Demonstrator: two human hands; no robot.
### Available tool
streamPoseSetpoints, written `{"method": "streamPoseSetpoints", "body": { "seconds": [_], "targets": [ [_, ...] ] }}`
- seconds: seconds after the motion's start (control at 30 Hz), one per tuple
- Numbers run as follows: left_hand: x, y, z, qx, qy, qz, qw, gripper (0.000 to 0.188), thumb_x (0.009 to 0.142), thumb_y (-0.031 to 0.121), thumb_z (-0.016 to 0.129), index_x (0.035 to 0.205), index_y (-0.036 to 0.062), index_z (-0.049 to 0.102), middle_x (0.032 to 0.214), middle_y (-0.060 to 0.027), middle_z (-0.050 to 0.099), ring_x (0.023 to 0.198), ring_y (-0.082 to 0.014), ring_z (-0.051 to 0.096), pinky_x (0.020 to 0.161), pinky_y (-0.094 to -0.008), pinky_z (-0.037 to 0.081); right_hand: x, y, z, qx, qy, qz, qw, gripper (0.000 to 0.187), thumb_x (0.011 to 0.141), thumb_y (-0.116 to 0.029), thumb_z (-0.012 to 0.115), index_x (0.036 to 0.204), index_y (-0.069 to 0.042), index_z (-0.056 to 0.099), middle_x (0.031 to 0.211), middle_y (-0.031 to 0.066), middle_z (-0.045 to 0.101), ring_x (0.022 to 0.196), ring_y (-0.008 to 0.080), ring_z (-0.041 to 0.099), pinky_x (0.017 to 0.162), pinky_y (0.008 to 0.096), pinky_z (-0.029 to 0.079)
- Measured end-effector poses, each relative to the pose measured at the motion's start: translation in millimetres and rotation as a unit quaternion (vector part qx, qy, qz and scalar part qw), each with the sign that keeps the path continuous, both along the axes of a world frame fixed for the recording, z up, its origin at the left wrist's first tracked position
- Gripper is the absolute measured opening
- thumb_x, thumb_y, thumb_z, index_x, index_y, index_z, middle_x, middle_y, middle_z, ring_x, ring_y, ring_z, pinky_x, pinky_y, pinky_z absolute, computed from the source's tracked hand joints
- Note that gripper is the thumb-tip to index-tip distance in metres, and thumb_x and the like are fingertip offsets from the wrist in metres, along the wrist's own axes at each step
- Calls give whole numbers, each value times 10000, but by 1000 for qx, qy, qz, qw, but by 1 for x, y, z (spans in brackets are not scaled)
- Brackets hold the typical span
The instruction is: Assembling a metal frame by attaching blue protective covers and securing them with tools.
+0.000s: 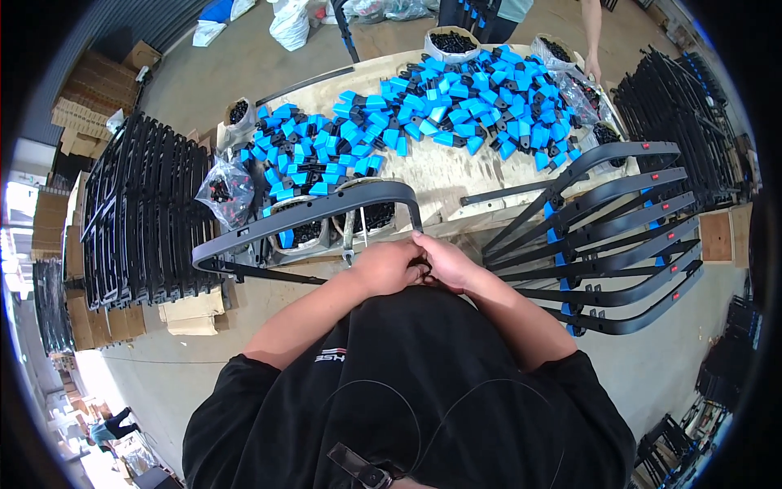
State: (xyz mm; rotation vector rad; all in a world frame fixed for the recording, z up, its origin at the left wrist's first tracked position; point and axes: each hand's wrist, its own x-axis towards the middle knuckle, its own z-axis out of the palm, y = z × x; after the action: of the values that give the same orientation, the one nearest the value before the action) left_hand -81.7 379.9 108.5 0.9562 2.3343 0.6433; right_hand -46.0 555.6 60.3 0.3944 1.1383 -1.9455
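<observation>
My left hand [386,266] and my right hand [450,264] meet close in front of my chest, fingers curled in and closed. Something small and dark shows between them, but I cannot make out what it is. A black bent tube frame [305,210] reaches from the left to my hands, its short end coming down by my right thumb. Beside my left hand, a metal tool [349,242] with a shiny shaft stands near the open bags of small black parts [377,217] at the table's near edge.
Blue-and-black plastic pieces [440,106] are heaped across the table [489,169]. Several black bent frames with blue parts [623,236] fan out at right. Tall stacks of black frames [147,212] stand at left and far right. Another person's hand [592,68] is at the far right corner.
</observation>
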Motion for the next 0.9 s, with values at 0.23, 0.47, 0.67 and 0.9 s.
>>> {"method": "streamPoseSetpoints", "body": {
  "seconds": [0.23,0.47,0.67,0.9],
  "targets": [
    [-3,-16,-11,87,-48,-6,995,252,979,266,608,1123,65,657,1066,-184,687,961,-389,673,833,-472,535,0,-7,1,-11,16,-24,1000,459,1074,-464,383,994,-97,646,776,12,645,585,102,539,522,254,396],
    [6,-42,-14,73,-45,134,987,295,1007,315,576,1006,21,602,944,-232,677,919,-435,649,774,-514,508,14,-16,-7,100,107,-44,988,245,1051,-256,496,980,-45,596,808,55,600,621,149,581,549,295,433],
    [10,-47,-4,61,-18,100,993,308,989,337,603,958,30,595,914,-216,679,889,-429,659,755,-516,507,16,-27,-9,-3,10,-97,995,252,1057,-260,478,986,-49,595,759,60,595,586,144,530,534,288,400],
    [16,-52,-6,123,-90,153,976,284,933,279,702,972,32,567,816,-135,655,744,-309,669,665,-441,514,17,-37,0,29,9,-111,993,251,1045,-257,442,1038,-47,580,768,68,603,586,157,512,541,311,402]
  ]
}}
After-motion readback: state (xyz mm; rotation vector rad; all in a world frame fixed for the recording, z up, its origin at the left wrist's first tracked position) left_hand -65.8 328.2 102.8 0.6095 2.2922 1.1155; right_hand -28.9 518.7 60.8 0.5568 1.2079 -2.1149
